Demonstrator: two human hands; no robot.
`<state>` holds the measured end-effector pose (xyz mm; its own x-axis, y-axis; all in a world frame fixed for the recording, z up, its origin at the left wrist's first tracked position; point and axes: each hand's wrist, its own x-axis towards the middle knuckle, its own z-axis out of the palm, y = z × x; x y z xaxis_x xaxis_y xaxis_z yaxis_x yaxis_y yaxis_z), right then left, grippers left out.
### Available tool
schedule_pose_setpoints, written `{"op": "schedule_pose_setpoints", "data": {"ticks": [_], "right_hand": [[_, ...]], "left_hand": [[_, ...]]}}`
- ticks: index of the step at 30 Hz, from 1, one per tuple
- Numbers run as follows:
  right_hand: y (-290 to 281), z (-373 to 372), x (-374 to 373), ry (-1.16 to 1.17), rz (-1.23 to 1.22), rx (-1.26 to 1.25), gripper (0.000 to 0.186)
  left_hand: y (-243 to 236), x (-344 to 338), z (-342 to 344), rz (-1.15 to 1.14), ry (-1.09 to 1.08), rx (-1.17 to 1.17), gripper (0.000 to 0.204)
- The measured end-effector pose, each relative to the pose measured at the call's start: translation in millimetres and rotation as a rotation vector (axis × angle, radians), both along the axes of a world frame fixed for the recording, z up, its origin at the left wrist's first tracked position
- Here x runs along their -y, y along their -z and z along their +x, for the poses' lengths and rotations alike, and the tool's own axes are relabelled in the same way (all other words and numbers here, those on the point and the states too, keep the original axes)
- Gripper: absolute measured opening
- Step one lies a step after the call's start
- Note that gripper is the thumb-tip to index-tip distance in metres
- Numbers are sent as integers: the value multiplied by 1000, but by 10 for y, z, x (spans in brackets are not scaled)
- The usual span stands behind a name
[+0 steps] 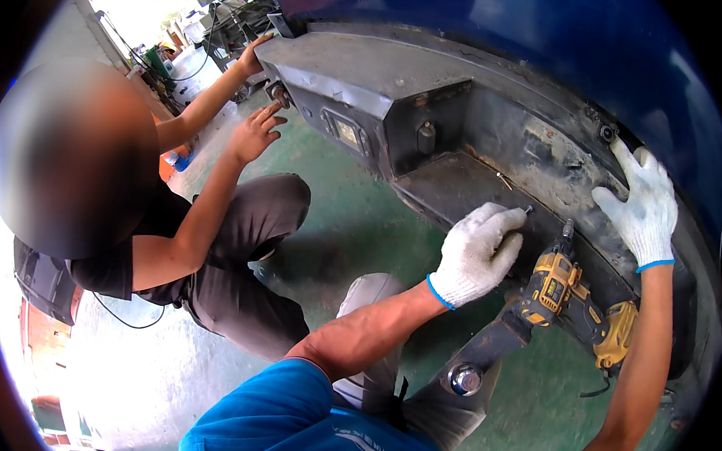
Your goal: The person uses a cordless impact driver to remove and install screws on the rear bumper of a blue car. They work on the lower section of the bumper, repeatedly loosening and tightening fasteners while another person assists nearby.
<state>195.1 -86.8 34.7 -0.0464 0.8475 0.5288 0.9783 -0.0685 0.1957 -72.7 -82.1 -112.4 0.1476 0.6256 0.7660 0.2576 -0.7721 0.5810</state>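
My left hand (480,255), in a white knit glove with a blue cuff, is closed in a pinch over the recessed step of a black bumper (327,79). A small dark screw (529,209) shows at its fingertips. My right hand (642,201), gloved the same way, has its thumb and fingers apart. Its fingertips reach the seam below the blue body panel (531,23), beside a small round black fitting (607,133). Between my arms, a yellow and black cordless drill (553,284) lies at the bumper edge, bit pointing toward the bumper. Another thin screw (504,181) lies on the step.
At left a co-worker crouches, one hand (256,132) near the bumper's end and the other (251,55) on its top edge. A dark metal arm with a shiny bolt (465,380) sticks out toward my knees. The green floor (326,280) lies below.
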Motion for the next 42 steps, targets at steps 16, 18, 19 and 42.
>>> {"op": "schedule_pose_setpoints", "data": {"ticks": [16,18,19,42], "right_hand": [[-16,6,-14,-43,-19,-31,79],[-19,11,-13,-48,-15,-27,79],[-24,3,-1,-44,-17,-27,79],[-41,-22,30,-32,-10,12,77]], "left_hand": [[-190,-411,-618,-361,-475,398,95],[-168,-391,-621,-370,-489,357,95],[-178,-395,-626,-373,-491,340,95],[-263,-29,287,-174,177,-152,51]]}}
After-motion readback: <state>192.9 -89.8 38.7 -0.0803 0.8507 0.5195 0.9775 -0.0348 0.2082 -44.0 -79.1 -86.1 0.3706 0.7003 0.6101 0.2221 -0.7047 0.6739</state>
